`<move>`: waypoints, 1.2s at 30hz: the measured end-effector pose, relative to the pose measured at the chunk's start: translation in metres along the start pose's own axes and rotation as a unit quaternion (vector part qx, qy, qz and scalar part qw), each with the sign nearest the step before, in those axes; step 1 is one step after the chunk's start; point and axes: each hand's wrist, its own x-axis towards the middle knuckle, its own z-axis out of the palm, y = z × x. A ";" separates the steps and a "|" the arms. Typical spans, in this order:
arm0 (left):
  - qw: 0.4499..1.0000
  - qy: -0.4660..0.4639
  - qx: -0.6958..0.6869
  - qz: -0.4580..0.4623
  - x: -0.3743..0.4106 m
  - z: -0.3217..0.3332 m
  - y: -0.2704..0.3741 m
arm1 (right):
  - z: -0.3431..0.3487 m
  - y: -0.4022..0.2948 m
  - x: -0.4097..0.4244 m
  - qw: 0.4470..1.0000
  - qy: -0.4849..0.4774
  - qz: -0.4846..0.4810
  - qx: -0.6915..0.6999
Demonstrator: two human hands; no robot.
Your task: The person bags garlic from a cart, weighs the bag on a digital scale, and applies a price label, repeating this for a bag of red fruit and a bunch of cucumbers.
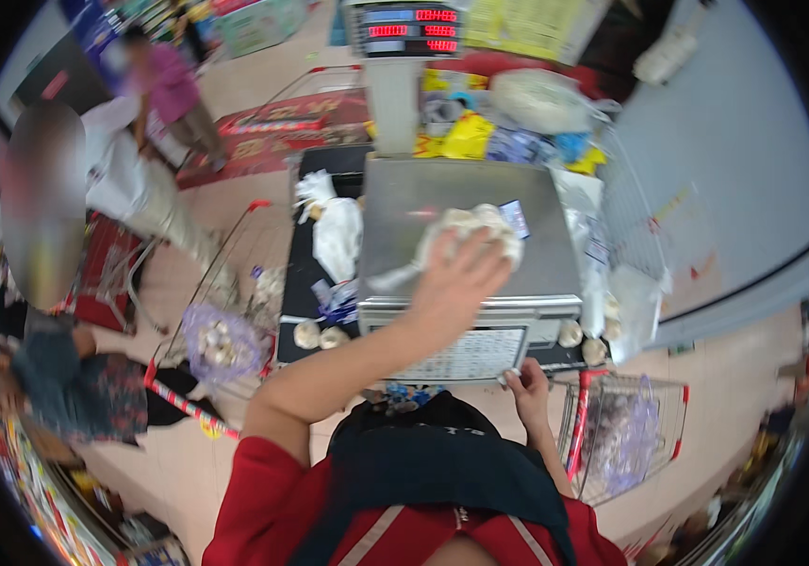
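Observation:
My left hand reaches across the weighing scale, its fingers spread over a white plastic bag of whitish bulbs, apparently garlic. Blur hides whether it grips the bag or only rests on it. A printed label shows at the bag's right edge. Below the scale's lower front edge, my right hand pinches a small white piece, perhaps paper. The key panel lies partly behind my left forearm. On the scale's post, a display shows lit red digits.
A tied white bag lies left of the scale. Loose bulbs sit by the front corners. Shopping carts stand left and right, with purple bags. Several people are at the left, one in white. Bags are heaped behind.

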 end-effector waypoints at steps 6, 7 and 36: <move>0.999 0.025 -0.035 0.023 -0.006 -0.024 -0.054 | -0.005 -0.013 0.015 0.984 0.100 0.046 0.139; 0.998 0.062 -0.028 -0.012 -0.006 -0.023 -0.055 | -0.008 -0.017 0.019 0.977 0.118 0.077 0.158; 0.237 0.110 -0.877 -0.404 0.003 0.063 0.036 | 0.052 -0.186 0.096 0.950 0.027 -0.298 -0.086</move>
